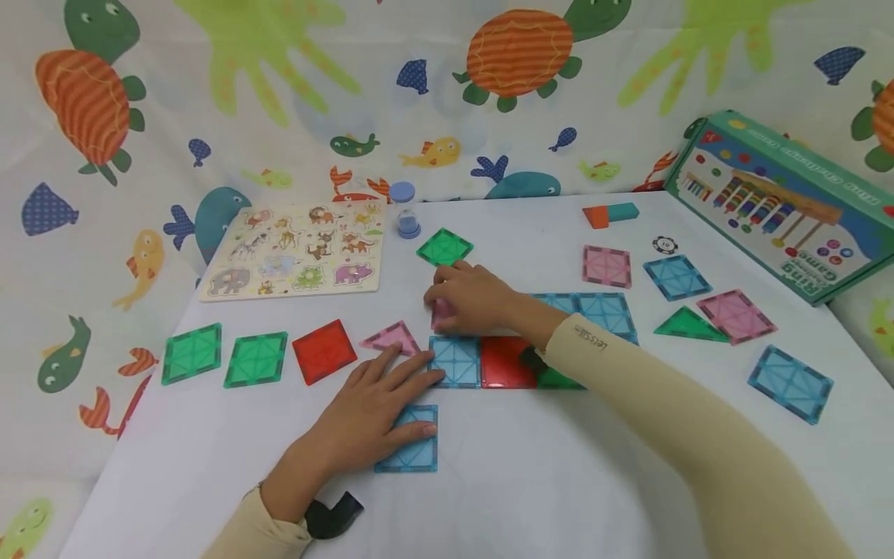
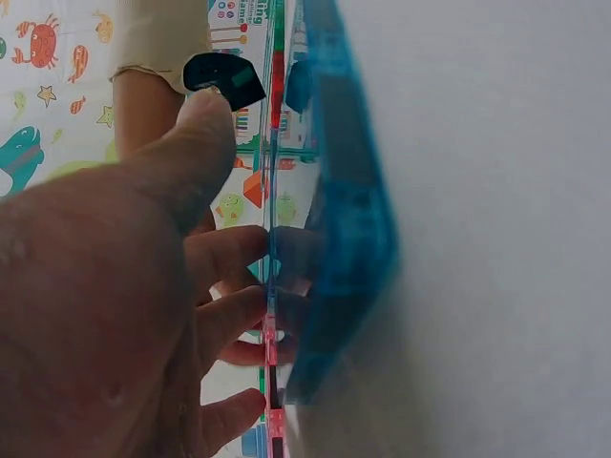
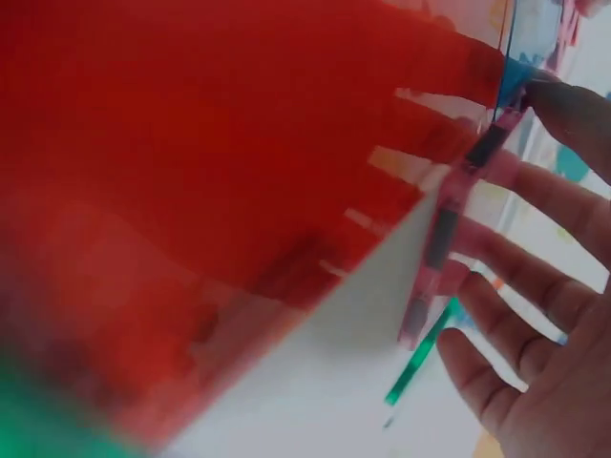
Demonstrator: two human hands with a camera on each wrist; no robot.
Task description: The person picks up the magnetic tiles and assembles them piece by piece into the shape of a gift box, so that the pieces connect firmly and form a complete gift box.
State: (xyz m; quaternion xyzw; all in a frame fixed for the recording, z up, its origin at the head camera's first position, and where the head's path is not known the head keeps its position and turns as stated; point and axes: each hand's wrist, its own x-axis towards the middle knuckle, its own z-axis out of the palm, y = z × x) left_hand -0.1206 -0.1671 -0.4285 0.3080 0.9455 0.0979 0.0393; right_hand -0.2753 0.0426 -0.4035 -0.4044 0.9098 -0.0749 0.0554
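Note:
My right hand (image 1: 478, 299) pinches a pink square magnetic tile (image 1: 441, 312), mostly covered by the fingers in the head view. In the right wrist view, fingers spread along one face of this pink tile (image 3: 441, 234), with the thumb near its upper end. Just below it lies a flat row: a blue tile (image 1: 459, 363), a red tile (image 1: 506, 363) and a green tile (image 1: 553, 379), the green one partly behind the right sleeve. My left hand (image 1: 366, 415) lies with fingers extended, fingertips at the blue tile's left edge. Its thumb crosses another blue square tile (image 1: 417, 458).
More blue tiles (image 1: 606, 312) adjoin the row behind the right forearm. A pink triangle (image 1: 391, 338), red tile (image 1: 324, 352) and two green squares (image 1: 192, 354) lie left. Behind are a green tile (image 1: 445, 246) and animal puzzle board (image 1: 300, 252). A game box (image 1: 782, 206) stands right.

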